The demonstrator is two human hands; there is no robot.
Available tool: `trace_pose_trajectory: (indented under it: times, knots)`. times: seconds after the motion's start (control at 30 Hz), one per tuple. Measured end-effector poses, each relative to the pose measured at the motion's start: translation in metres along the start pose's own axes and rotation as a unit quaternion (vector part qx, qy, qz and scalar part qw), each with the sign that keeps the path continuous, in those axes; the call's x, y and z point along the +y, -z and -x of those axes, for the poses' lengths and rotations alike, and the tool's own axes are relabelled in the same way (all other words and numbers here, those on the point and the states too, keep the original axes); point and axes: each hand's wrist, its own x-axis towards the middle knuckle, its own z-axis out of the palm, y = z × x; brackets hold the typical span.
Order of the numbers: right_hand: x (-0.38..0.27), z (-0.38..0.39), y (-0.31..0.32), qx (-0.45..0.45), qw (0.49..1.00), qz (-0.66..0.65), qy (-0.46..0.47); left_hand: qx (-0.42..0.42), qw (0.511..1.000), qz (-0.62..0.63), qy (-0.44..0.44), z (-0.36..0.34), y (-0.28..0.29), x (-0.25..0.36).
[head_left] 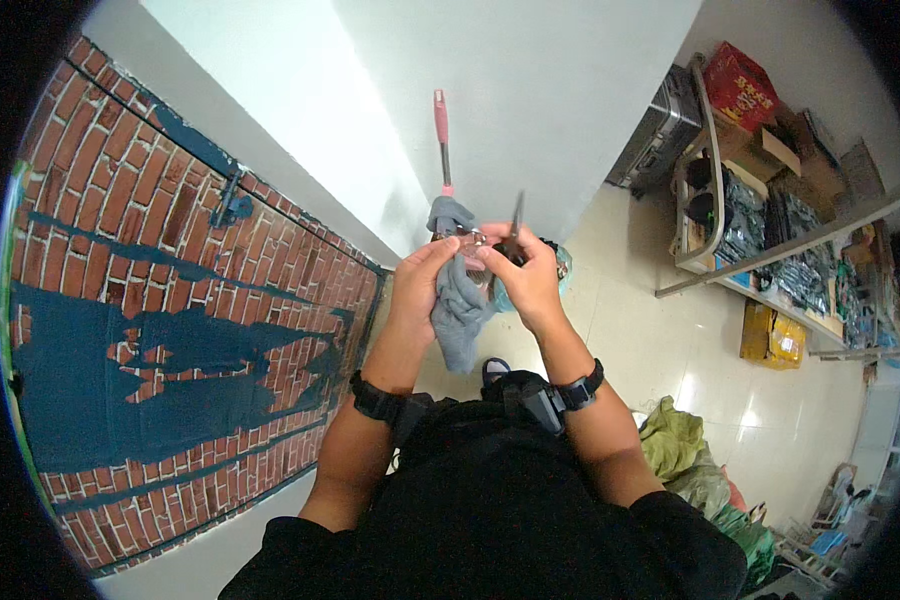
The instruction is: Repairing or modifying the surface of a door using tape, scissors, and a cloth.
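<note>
At the far left, a brick-patterned panel (180, 240) with dark blue patches carries a blue handle (233, 206) near its upper edge. A white wall (365, 120) adjoins it to the right. The left hand (422, 278) is positioned in front of the wall, thumb and fingers narrowed on a small clear piece (475, 241), whose exact shape cannot be told. A pink-handled rod (442, 130) points away from the person; its near end meets a grey cloth (458, 310), which hangs between the hands, above the floor (610, 330). The right hand (532, 280) has its thumb at the clear piece and its other fingers bent around a dark pointed tool (517, 212), tip directed away. A pale green bag (504, 297) is partly hidden behind this hand. Further right, a silver case (658, 130) sits at the left edge of a metal rack (710, 274); green sacks (670, 440) lie on the floor nearer the person. A red box (740, 85) occupies the rack's far end, and a yellow box (772, 335) is below its near edge
</note>
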Motion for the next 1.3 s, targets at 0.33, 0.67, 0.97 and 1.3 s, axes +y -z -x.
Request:
trace_pose_trajectory:
  times: [0.33,0.67,0.97,1.3]
  knots:
    - [0.016,0.023,0.019,0.052,0.929,-0.307,-0.199,0.042,0.795,-0.499,-0.342,-0.015,0.005,-0.045]
    - [0.109,0.021,0.079,0.211,0.920,-0.215,-0.250,0.035,0.745,-0.648,-0.153,-0.025,0.046,-0.106]
    - [0.227,-0.032,0.144,0.265,0.898,-0.123,-0.329,0.180,0.911,-0.368,-0.048,-0.033,0.074,-0.108]
    - [0.230,0.003,0.149,0.291,0.832,-0.248,-0.403,0.244,0.970,-0.018,0.015,-0.029,0.119,-0.072]
